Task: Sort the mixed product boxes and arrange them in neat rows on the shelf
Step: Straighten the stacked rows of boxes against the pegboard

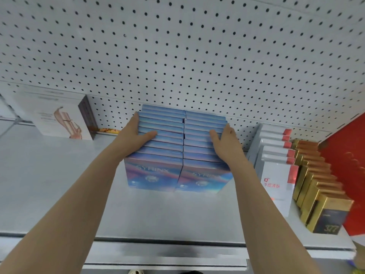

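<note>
Between the two forearms, at the middle of the shelf (59, 175), stand two rows of blue boxes (164, 139), side by side and touching, running from the shelf front back to the pegboard wall (197, 56). The long axis of each row lies front to back, away from the person.

Left to right: a tall white box (59, 115) stands at the far left, well apart from the blue rows. The left hand (136, 135) presses against the outer left face of the left row, fingers (136, 119) straight and extended along the side, thumb laid over the box tops. The right hand (225, 139) bears on the outer right face of the right row, fingers (215, 135) bent over the top edges. Both hands are equally near and hold the block squeezed between them; neither lifts a single box.

Just beside the right row stand white boxes with red corners (276, 155), then gold boxes (316, 184).

Judgement: the rows are being squared, and the front boxes look slightly skewed, so even inward pressure is called for.
</note>
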Motion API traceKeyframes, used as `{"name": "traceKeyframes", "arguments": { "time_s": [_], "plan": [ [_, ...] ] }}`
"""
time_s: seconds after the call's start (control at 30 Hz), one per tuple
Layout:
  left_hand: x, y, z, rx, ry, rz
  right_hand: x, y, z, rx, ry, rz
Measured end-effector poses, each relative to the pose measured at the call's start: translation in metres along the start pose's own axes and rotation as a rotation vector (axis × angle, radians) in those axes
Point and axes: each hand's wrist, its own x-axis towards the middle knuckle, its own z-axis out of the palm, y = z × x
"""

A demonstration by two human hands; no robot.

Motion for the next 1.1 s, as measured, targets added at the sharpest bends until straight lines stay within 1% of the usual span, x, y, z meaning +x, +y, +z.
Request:
{"name": "traceKeyframes", "arguments": {
  "time_s": [0.2,0.27,0.33,0.37,0.4,0.47,0.5,0.53,0.57,0.63,0.67,0.73,0.8,0.83,0.9,1.0,1.1],
  "plan": [
    [0.000,0.003,0.003,0.018,0.012,0.067,0.009,0.010,0.011,-0.117,0.031,-0.043],
    [0.003,0.001,0.001,0.096,-0.004,0.066,0.010,0.009,0.012,-0.163,0.035,-0.027],
    [0.000,0.001,0.000,0.316,0.031,0.154,0.005,0.008,0.010,-0.241,0.060,-0.073],
    [-0.005,0.004,0.001,0.402,0.068,0.224,-0.002,0.006,0.007,-0.250,0.063,-0.116],
    [-0.013,0.008,0.002,0.440,0.081,0.297,-0.012,0.004,0.003,-0.219,0.060,-0.170],
    [-0.035,0.013,0.007,0.532,-0.014,0.427,-0.036,0.001,-0.003,-0.144,-0.006,-0.284],
    [-0.047,0.015,0.011,0.656,-0.088,0.476,-0.052,-0.003,-0.007,-0.164,-0.052,-0.322],
    [-0.057,0.015,0.018,0.810,-0.150,0.504,-0.063,-0.002,-0.006,-0.235,-0.100,-0.338],
    [-0.064,0.014,0.027,0.952,-0.181,0.516,-0.072,-0.003,-0.004,-0.360,-0.133,-0.351],
    [-0.070,0.009,0.046,1.099,-0.131,0.504,-0.084,-0.002,0.009,-0.580,-0.149,-0.350],
    [-0.070,0.007,0.053,1.126,-0.077,0.492,-0.088,-0.002,0.017,-0.635,-0.106,-0.352],
    [-0.068,0.004,0.062,1.139,0.014,0.491,-0.092,0.000,0.037,-0.664,0.074,-0.371],
    [-0.063,-0.003,0.065,1.135,0.061,0.521,-0.088,0.006,0.053,-0.599,0.253,-0.391],
    [-0.060,-0.007,0.067,1.121,0.090,0.545,-0.085,0.009,0.057,-0.566,0.316,-0.414],
    [-0.056,-0.010,0.069,1.098,0.163,0.593,-0.080,0.015,0.061,-0.543,0.384,-0.470],
    [-0.049,-0.009,0.071,1.129,0.125,0.582,-0.068,0.018,0.061,-0.513,0.471,-0.557],
    [-0.045,-0.009,0.068,1.138,0.111,0.585,-0.063,0.020,0.062,-0.483,0.464,-0.578]
  ]
}}
